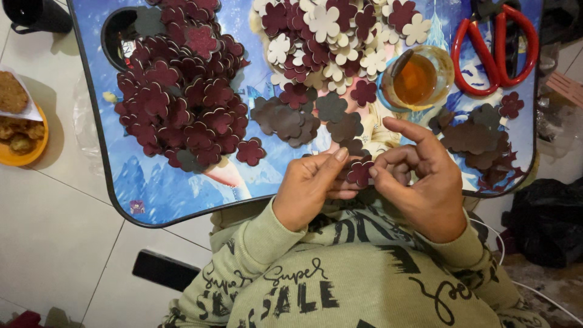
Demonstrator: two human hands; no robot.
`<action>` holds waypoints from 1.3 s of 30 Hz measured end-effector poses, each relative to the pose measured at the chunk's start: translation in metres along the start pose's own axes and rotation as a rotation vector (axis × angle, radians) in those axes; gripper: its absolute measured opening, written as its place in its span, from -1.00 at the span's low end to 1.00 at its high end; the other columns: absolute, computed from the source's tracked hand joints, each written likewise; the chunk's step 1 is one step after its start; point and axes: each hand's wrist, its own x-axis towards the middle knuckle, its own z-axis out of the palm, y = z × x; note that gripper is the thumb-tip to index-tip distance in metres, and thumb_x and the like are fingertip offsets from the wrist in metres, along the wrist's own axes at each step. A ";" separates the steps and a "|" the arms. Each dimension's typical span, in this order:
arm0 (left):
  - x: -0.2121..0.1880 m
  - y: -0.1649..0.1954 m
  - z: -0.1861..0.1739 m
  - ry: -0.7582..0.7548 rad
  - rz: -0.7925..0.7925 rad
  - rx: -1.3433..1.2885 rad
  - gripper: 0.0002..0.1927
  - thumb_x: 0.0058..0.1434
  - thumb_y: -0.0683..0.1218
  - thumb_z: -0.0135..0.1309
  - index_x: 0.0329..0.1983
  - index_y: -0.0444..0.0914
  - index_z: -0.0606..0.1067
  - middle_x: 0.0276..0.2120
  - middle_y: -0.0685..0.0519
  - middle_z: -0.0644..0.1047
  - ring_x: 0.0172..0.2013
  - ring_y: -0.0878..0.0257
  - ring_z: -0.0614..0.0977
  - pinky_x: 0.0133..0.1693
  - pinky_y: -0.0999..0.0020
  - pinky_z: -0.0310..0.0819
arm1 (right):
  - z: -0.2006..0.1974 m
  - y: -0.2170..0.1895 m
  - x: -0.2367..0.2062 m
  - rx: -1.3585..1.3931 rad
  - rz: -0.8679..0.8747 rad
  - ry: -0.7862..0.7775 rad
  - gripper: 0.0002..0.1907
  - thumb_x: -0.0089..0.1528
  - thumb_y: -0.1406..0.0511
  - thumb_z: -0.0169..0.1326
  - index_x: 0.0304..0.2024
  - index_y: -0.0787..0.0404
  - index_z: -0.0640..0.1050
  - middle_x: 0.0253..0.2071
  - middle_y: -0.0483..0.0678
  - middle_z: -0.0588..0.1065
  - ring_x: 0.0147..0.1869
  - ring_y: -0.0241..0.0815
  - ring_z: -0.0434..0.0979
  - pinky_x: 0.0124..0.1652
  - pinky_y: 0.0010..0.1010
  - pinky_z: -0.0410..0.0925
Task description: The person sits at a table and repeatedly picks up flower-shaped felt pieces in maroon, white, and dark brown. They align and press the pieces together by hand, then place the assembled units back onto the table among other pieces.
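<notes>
Maroon flower cutout [359,172] btwn both hands' fingertips, at lap table [182,200] near edge.

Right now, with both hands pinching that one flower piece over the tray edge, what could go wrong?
The left hand and right hand hold one maroon flower piece right at the tray's near rim; if it slips, it likely lands in the lap. The open dish of amber liquid sits close among loose pieces; a reach could tip it. The big maroon pile could slide.
</notes>
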 end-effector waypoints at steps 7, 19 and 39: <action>-0.004 0.003 0.004 -0.053 0.055 0.082 -0.65 0.35 -0.07 0.14 0.07 -0.42 0.55 -0.17 0.03 0.65 -0.18 0.35 0.67 -0.18 0.46 0.61 | 0.000 0.001 -0.001 -0.017 0.000 0.002 -0.30 0.18 0.51 0.20 0.37 0.28 0.35 -0.30 -0.19 0.55 -0.39 -0.59 0.25 -0.39 -0.73 0.15; -0.004 0.007 0.006 -0.013 0.040 0.080 -0.68 0.38 -0.10 0.11 0.07 -0.42 0.56 -0.20 0.02 0.66 -0.23 0.37 0.66 -0.19 0.47 0.61 | -0.015 0.021 -0.007 0.246 0.060 -0.030 -0.31 0.26 0.54 0.10 0.44 0.32 0.24 -0.07 0.04 0.58 -0.04 -0.36 0.56 -0.01 -0.55 0.41; -0.004 0.005 0.006 -0.012 0.028 0.096 -0.69 0.39 -0.09 0.10 0.05 -0.41 0.57 -0.22 0.05 0.65 -0.24 0.37 0.67 -0.22 0.50 0.59 | -0.006 0.014 -0.005 0.230 0.058 -0.033 -0.25 0.20 0.54 0.19 0.43 0.32 0.26 -0.17 -0.02 0.58 -0.11 -0.38 0.57 -0.08 -0.57 0.43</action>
